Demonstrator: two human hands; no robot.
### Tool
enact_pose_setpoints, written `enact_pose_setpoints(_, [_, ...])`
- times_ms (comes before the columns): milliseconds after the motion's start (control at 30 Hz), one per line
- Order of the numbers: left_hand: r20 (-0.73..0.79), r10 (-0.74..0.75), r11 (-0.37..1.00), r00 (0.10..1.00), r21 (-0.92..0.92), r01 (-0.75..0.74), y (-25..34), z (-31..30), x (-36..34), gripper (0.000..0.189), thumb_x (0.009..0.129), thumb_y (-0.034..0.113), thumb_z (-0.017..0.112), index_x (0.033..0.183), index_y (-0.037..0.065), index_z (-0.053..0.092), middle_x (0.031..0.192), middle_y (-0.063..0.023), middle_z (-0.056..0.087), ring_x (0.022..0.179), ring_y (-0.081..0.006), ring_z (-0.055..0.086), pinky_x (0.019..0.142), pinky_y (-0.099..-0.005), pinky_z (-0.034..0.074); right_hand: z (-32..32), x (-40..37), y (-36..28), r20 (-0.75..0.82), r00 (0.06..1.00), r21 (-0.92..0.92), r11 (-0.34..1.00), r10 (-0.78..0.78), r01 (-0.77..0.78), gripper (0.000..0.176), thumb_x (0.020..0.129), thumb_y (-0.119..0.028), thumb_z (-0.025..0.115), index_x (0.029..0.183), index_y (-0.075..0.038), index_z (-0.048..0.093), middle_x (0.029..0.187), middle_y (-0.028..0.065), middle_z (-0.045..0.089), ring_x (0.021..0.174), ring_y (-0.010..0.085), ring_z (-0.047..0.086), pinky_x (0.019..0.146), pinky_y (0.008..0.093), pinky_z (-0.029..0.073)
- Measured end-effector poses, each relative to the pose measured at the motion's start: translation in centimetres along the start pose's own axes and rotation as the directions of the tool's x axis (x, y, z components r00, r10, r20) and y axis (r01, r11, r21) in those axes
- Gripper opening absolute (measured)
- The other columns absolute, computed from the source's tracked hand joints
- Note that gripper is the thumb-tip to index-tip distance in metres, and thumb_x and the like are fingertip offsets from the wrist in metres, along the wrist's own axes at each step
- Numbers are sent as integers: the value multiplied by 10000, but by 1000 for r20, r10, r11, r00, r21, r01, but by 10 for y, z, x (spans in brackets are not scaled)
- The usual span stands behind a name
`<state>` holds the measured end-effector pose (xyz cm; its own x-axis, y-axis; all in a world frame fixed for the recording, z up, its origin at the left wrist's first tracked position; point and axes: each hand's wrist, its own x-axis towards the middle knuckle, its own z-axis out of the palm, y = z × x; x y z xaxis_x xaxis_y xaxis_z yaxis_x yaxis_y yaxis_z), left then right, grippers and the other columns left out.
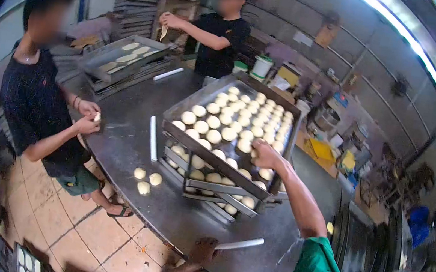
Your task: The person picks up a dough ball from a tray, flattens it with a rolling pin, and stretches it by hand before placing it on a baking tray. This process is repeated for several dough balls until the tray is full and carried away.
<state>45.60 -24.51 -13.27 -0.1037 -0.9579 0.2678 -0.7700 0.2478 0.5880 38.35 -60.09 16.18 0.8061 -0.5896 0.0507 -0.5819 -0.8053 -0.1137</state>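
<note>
My right hand (266, 156) reaches over the top tray (202, 148), its fingers curled down around a dough ball that they mostly hide. Many round, pale dough balls (228, 134) sit in rows in this dark metal tray. Below it, more trays with dough balls (214, 178) are stacked at angles. My left hand (204, 250) is low at the table's near edge, in shadow, beside the end of a white rolling pin (239, 244). Its fingers are too dark to make out. Left of the stack, three dough balls (143, 187) lie on the metal table (123, 145).
Two more white rolling pins (153, 138) lie on the table. One person (41, 96) stands at the left holding a small dough piece; another (222, 43) stretches dough at the back. A tray of flat dough pieces (120, 62) tops a far stack. Shelves with tools line the right.
</note>
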Motion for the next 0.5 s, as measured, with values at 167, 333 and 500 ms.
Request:
enact_pose_setpoints(167, [35,-49,998,998,-41,50,11,-17,4,356,845,306,620,1078,37,629,1085,-161,625,1033,-366,588,908,-515,438,-10,-10,-3,-10,999,129,991,45,-43,528,668,-196,708,1167,-43,629,1109,221,652,1061,379,610,937,438,489])
enact_pose_setpoints(333, [-42,2,998,999,-56,-4,3,1,1,334,832,273,643,1056,28,625,1063,-172,613,997,-375,580,887,-534,441,-38,1,-40,34,995,-212,974,93,-84,324,671,-235,692,855,30,669,830,245,669,800,416,651,746,468,525])
enact_pose_setpoints(500, [64,60,986,996,-158,-49,-9,-5,-1,340,836,249,643,1088,24,607,1082,-202,600,1034,-416,547,877,-539,433,-104,-147,-74,-516,776,648,758,363,75,337,786,-160,755,1062,2,653,986,103,685,862,164,632,784,308,516])
